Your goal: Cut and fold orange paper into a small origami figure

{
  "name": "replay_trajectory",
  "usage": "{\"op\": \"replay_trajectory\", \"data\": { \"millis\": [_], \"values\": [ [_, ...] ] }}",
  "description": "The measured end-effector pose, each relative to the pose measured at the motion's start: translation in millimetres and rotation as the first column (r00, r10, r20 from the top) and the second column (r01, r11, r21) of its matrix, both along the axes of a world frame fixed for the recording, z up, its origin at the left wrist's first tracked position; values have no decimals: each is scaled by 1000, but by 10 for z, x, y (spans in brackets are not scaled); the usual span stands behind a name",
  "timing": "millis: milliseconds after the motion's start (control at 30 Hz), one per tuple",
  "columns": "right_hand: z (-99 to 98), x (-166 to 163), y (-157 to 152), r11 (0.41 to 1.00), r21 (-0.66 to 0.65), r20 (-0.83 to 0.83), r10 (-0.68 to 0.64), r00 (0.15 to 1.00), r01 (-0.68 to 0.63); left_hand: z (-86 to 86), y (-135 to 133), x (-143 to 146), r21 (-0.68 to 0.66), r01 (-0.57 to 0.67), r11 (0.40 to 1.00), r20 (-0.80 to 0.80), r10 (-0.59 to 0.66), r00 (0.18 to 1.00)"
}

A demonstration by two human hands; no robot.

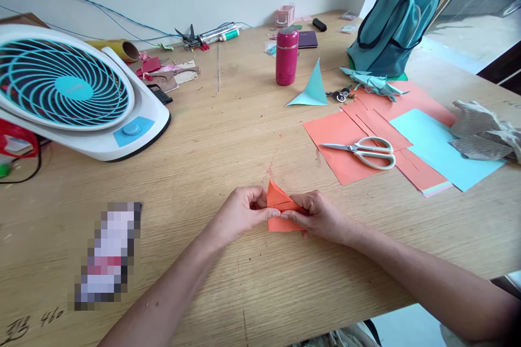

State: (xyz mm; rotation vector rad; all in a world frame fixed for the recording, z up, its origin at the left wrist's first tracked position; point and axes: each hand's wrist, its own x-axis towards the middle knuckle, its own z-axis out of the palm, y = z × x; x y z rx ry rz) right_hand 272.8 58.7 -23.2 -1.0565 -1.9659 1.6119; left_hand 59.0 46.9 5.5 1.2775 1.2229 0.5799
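Observation:
A small piece of folded orange paper is held between my two hands above the near middle of the table. My left hand pinches its left edge, thumb in front and fingers curled behind. From the other side my right hand grips it, with the thumb along the front crease. One corner of the paper points up, and a flat lower part shows beneath the thumbs. Some fingertips of both hands are hidden behind the paper. Scissors with white handles lie on orange sheets to the right.
A white and blue fan stands at the left, above a pixelated object. Farther back are a pink flask, a folded blue paper, keys and a teal bag. Blue paper and grey gloves lie right.

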Motion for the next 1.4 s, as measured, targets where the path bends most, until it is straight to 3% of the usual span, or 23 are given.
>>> {"op": "replay_trajectory", "data": {
  "millis": [367,567,800,1067,1400],
  "values": [
    [33,24,13,996,84,18,14,1000,-15,59,-4,6,21,-21,1000,-28,21,999],
    [0,31,-6,994,102,19,48,999,-50,115,-15,-6,105,-52,993,-122,64,990],
    [49,25,-6,983,162,30,82,996,-86,184,18,-41,87,-99,991,-139,111,984],
    [-27,33,3,927,351,49,122,991,-132,270,61,-79,159,-133,978,-148,157,976],
    [-30,21,-8,894,423,35,146,989,-147,248,44,-107,193,-192,962,-138,221,965]
  ]
}}
